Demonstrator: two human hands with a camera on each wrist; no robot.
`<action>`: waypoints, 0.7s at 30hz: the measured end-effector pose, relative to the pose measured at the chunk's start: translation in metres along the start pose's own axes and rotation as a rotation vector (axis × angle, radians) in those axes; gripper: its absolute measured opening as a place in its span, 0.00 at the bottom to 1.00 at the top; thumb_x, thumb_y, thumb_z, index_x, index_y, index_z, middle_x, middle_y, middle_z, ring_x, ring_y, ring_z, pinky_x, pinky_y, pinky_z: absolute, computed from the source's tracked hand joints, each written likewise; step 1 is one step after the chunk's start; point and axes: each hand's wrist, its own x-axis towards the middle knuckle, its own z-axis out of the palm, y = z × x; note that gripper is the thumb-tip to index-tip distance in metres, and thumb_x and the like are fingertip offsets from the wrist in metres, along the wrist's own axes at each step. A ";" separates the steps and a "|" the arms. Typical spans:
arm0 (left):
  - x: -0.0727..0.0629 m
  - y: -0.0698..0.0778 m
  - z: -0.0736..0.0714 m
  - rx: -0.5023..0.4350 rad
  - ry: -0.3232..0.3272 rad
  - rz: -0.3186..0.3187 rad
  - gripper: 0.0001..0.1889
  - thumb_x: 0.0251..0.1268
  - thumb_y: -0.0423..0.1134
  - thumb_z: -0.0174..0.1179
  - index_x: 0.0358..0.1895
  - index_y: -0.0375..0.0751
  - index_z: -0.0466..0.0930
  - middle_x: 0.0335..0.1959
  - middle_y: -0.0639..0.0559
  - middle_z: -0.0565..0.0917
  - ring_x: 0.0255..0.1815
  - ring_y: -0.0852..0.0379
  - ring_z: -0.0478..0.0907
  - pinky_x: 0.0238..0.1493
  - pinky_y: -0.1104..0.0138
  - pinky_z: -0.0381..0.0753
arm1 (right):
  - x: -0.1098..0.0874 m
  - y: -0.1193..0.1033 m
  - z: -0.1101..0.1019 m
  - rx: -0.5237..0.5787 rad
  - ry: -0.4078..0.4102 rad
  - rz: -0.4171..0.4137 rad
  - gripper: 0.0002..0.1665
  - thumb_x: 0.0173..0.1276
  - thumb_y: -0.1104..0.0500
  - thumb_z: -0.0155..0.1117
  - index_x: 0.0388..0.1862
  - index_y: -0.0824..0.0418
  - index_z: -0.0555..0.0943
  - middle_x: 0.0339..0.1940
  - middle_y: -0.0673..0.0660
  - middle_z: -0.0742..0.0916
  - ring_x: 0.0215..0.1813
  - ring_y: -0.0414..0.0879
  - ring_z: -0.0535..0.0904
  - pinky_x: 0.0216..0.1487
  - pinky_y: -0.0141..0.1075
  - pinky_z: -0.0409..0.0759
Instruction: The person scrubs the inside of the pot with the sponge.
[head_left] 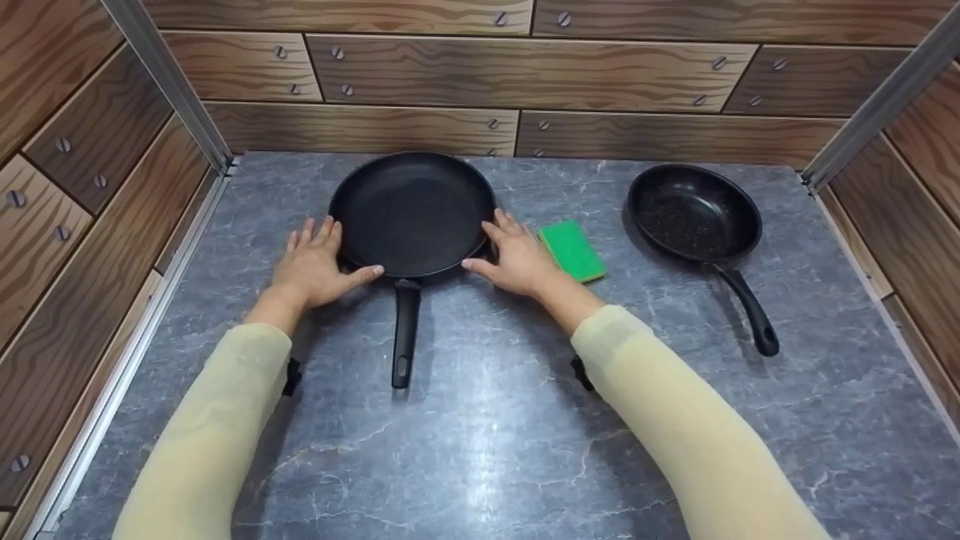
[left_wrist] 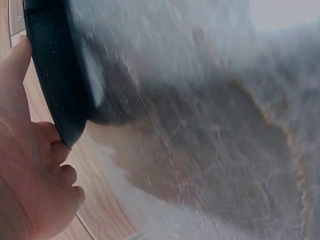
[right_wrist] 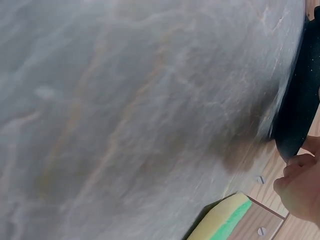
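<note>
A large black frying pan (head_left: 414,214) stands at the back left of the table, its handle pointing toward me. On its left side my left hand (head_left: 311,266) touches the rim, fingers spread forward and thumb stretched along the near edge. My right hand (head_left: 521,259) touches the opposite side the same way, thumb at the near rim. In the left wrist view the pan's dark side wall (left_wrist: 57,75) rests against the left hand's thumb and fingers. The right wrist view has the pan (right_wrist: 297,95) at its right edge, the right hand's fingers against it.
A green and yellow sponge (head_left: 572,250) lies just right of my right hand. Farther right sits a smaller black frying pan (head_left: 694,214), its handle angled toward the front right. Wood-patterned panels (head_left: 525,71) wall in the grey marbled table (head_left: 480,450) at the back and sides.
</note>
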 end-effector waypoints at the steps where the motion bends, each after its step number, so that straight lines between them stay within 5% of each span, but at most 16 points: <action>1: -0.001 0.002 0.001 0.006 0.004 0.001 0.69 0.61 0.88 0.42 0.86 0.30 0.42 0.87 0.35 0.41 0.86 0.32 0.32 0.84 0.41 0.32 | -0.002 0.001 0.000 -0.001 0.001 0.001 0.55 0.75 0.26 0.58 0.87 0.59 0.59 0.88 0.63 0.54 0.87 0.61 0.48 0.84 0.60 0.52; 21: -0.038 0.045 0.021 0.051 0.031 0.001 0.66 0.65 0.86 0.42 0.85 0.30 0.42 0.87 0.34 0.44 0.87 0.33 0.35 0.85 0.42 0.32 | -0.056 0.024 0.000 -0.023 0.040 -0.074 0.57 0.75 0.27 0.61 0.86 0.63 0.61 0.87 0.66 0.56 0.87 0.63 0.48 0.86 0.55 0.50</action>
